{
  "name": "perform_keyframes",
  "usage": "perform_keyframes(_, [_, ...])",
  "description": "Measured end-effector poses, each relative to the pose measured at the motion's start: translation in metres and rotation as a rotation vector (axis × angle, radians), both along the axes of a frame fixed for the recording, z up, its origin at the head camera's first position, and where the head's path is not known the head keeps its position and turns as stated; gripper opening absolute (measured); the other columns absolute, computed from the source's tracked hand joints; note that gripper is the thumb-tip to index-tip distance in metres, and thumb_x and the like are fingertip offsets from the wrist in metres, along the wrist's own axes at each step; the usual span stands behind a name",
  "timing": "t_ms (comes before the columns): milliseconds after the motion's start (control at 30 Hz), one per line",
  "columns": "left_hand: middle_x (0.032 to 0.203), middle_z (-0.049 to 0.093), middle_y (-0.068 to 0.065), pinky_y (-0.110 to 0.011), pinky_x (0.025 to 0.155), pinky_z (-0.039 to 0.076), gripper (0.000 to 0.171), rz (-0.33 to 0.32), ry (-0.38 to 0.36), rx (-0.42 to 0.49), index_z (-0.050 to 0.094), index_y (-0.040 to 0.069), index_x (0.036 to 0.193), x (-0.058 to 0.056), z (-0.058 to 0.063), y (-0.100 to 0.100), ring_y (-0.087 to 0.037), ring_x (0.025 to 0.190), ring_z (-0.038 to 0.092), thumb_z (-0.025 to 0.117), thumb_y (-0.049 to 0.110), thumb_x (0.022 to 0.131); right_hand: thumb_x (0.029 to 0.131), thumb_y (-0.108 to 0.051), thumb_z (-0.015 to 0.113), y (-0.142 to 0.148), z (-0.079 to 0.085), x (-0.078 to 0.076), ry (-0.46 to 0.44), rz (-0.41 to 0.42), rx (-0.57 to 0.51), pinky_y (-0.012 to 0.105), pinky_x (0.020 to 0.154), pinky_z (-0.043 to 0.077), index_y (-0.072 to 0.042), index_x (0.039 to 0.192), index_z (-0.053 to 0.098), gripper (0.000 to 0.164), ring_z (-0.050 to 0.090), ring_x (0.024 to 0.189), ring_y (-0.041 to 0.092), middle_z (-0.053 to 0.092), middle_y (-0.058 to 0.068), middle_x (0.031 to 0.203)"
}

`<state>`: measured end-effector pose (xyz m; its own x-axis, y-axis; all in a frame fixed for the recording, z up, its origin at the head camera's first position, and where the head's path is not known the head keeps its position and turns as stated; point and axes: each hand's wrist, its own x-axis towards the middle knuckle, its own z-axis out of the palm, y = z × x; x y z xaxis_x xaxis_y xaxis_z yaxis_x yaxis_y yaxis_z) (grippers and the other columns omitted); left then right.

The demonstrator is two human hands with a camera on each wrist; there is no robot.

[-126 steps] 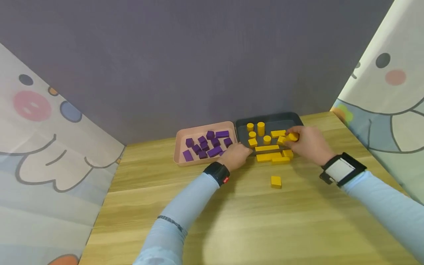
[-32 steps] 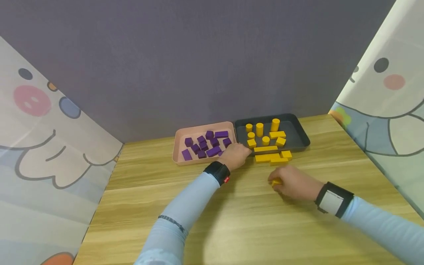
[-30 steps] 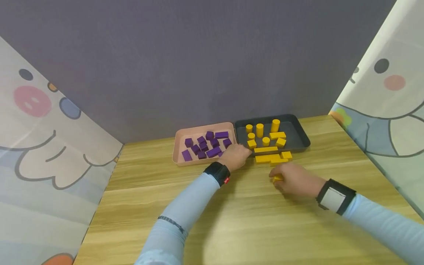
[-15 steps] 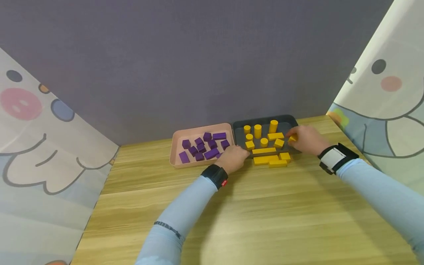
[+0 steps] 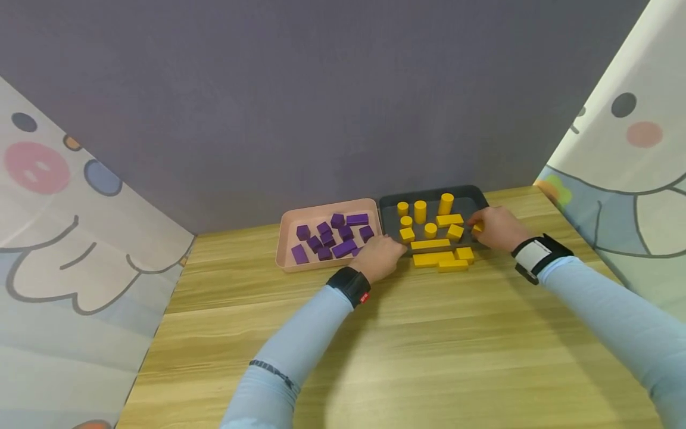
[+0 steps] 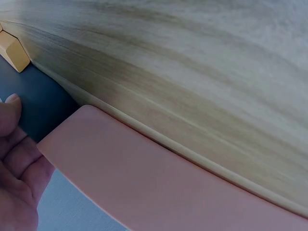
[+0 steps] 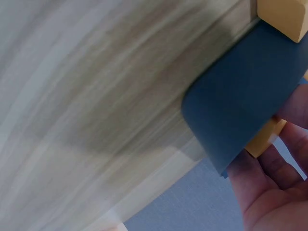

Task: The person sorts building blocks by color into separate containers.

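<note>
My left hand [image 5: 379,257] pinches the near left corner of a dark tray [image 5: 469,204]. In the left wrist view its thumb [image 6: 10,113] lies on the tray's outer wall, fingers behind. A small yellow block [image 7: 265,138] is held between the thumb and fingers of my right hand [image 5: 498,228], low at the tray's right end and partly hidden by the fingers. Inside the tray, several yellow cylinders stand, among them a tall one [image 5: 446,204], beside cubes and a long yellow bar [image 5: 430,244].
A pink tray [image 5: 284,253] with several purple blocks [image 5: 345,248] adjoins the dark tray on the left. Along the dark tray's front edge on the wooden table [image 5: 407,357] lie yellow blocks: a long one [image 5: 429,260], a shorter one [image 5: 452,266] and a squarish one [image 5: 464,255]. A grey wall [image 5: 321,119] stands behind.
My right hand set a tall cylinder in the dark tray, then picked the lone yellow block off the table and carried it up to the tray's right end. My left hand stayed at the corner.
</note>
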<state>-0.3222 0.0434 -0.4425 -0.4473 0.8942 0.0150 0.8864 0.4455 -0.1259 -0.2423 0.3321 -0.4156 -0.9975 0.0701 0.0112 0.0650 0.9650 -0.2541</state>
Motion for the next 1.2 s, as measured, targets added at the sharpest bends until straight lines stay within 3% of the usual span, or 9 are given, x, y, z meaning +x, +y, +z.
perform_keyframes(500, [0.095, 0.079, 0.007, -0.036, 0.104, 0.058, 0.019, 0.003, 0.003, 0.0, 0.077, 0.021, 0.113, 0.001, 0.0, 0.0, -0.011, 0.089, 0.074, 0.061, 0.014, 0.105, 0.086, -0.008, 0.078, 0.0, 0.001, 0.007, 0.008, -0.012, -0.024, 0.058, 0.09, 0.058, 0.007, 0.114, 0.074, 0.031, 0.071, 0.099, 0.041, 0.074, 0.029, 0.112])
perform_keyframes(700, [0.094, 0.078, 0.007, -0.034, 0.1, 0.06, 0.019, 0.006, 0.003, 0.003, 0.077, 0.021, 0.112, 0.0, 0.001, 0.0, -0.011, 0.086, 0.072, 0.062, 0.014, 0.104, 0.091, -0.012, 0.075, -0.015, 0.012, 0.019, 0.078, 0.009, -0.032, 0.045, 0.068, 0.056, 0.006, 0.126, 0.069, 0.04, 0.066, 0.073, 0.026, 0.071, 0.031, 0.123])
perform_keyframes(767, [0.094, 0.078, 0.007, -0.034, 0.099, 0.06, 0.019, 0.005, 0.006, 0.004, 0.077, 0.021, 0.112, 0.0, 0.001, 0.0, -0.011, 0.087, 0.073, 0.062, 0.014, 0.103, 0.093, -0.014, 0.074, -0.026, 0.015, 0.027, 0.114, 0.044, -0.012, 0.047, 0.073, 0.06, 0.006, 0.132, 0.065, 0.045, 0.071, 0.08, 0.031, 0.066, 0.031, 0.133])
perform_keyframes(833, [0.094, 0.079, 0.007, -0.034, 0.098, 0.06, 0.019, 0.004, 0.007, 0.004, 0.078, 0.021, 0.111, 0.0, 0.001, 0.0, -0.012, 0.088, 0.073, 0.062, 0.014, 0.103, 0.093, -0.016, 0.076, -0.037, 0.016, 0.036, 0.156, 0.089, 0.021, 0.056, 0.093, 0.059, 0.005, 0.136, 0.063, 0.05, 0.073, 0.105, 0.041, 0.06, 0.031, 0.143])
perform_keyframes(933, [0.093, 0.079, 0.007, -0.035, 0.099, 0.06, 0.02, 0.005, 0.003, 0.006, 0.078, 0.021, 0.112, 0.0, 0.001, 0.0, -0.013, 0.088, 0.074, 0.061, 0.014, 0.104, 0.092, -0.018, 0.078, -0.054, 0.013, 0.05, 0.186, 0.165, 0.053, 0.063, 0.11, 0.047, 0.003, 0.141, 0.061, 0.056, 0.054, 0.136, 0.05, 0.056, 0.03, 0.149])
perform_keyframes(1033, [0.092, 0.078, 0.006, -0.035, 0.099, 0.06, 0.02, 0.011, -0.003, 0.004, 0.078, 0.02, 0.112, 0.001, 0.001, 0.0, -0.013, 0.088, 0.074, 0.06, 0.014, 0.105, 0.092, -0.021, 0.08, -0.067, 0.004, 0.061, 0.185, 0.237, 0.05, 0.064, 0.115, 0.043, 0.0, 0.146, 0.058, 0.062, 0.046, 0.145, 0.051, 0.053, 0.028, 0.153])
perform_keyframes(1200, [0.094, 0.079, 0.006, -0.034, 0.099, 0.06, 0.021, 0.016, -0.005, -0.004, 0.078, 0.021, 0.113, 0.001, 0.001, 0.001, -0.013, 0.089, 0.074, 0.061, 0.014, 0.104, 0.093, -0.021, 0.079, -0.078, -0.015, 0.072, 0.163, 0.325, 0.067, 0.063, 0.114, 0.045, -0.003, 0.148, 0.056, 0.063, 0.044, 0.147, 0.049, 0.051, 0.025, 0.156])
